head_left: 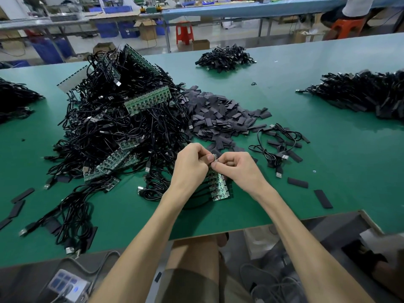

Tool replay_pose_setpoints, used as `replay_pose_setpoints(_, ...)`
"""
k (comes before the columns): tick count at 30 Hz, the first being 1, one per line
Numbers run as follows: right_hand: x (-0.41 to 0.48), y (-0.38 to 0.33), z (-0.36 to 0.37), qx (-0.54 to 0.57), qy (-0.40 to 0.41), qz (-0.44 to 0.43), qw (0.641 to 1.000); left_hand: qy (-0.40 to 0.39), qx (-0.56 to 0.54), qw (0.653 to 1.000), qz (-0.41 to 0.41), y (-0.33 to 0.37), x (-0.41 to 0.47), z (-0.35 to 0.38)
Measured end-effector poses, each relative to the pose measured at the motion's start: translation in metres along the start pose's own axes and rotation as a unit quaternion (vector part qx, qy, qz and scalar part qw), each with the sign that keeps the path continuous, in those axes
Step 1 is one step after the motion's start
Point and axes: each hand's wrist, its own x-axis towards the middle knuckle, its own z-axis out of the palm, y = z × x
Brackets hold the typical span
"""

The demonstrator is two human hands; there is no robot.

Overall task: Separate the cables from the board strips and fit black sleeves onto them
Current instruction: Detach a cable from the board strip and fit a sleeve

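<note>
"Green board strip [218, 184], where is it?"
"Near the counter's [328, 154] front edge, its far end pinched between both hands: left hand [192, 165] on its left side, right hand [238, 169] on its right, fingers curled. Black sleeves [218, 114] lie piled just beyond."

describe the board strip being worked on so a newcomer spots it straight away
On the green table, find the big heap of black cables and go to its near right edge. There a narrow green circuit board strip points toward the person. Unlike strips buried in the heap, its far end is pinched by the left hand and right hand.
</note>
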Motion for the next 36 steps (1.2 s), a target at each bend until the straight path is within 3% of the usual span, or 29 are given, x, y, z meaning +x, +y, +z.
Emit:
replay_pose_setpoints(14, -0.002, -0.002, -0.001, -0.005, 0.001, 0.003, 1.000, 0.016, -0.009, 1.000, -0.016, 0.004, -0.006, 0.005)
replay_pose_setpoints(26, 0.002, 0.004, -0.001, -0.018, 0.020, -0.007, 1.000, 0.121, -0.047, 0.989, 0.076, 0.031, -0.019, -0.022)
replay_pose_setpoints(30, 0.003, 0.007, -0.001, -0.020, 0.009, -0.011, 1.000, 0.110, -0.160, 0.972, 0.130, 0.071, -0.027, -0.057)
replay_pose_setpoints(33, 0.004, 0.005, -0.001, -0.021, 0.016, -0.014, 1.000, 0.074, -0.289, 0.938, 0.177, 0.094, -0.030, -0.077)
replay_pose_setpoints(36, 0.005, 0.003, 0.001, 0.010, 0.003, -0.018, 1.000, 0.021, -0.359, 0.922, 0.142, 0.096, -0.023, -0.076)
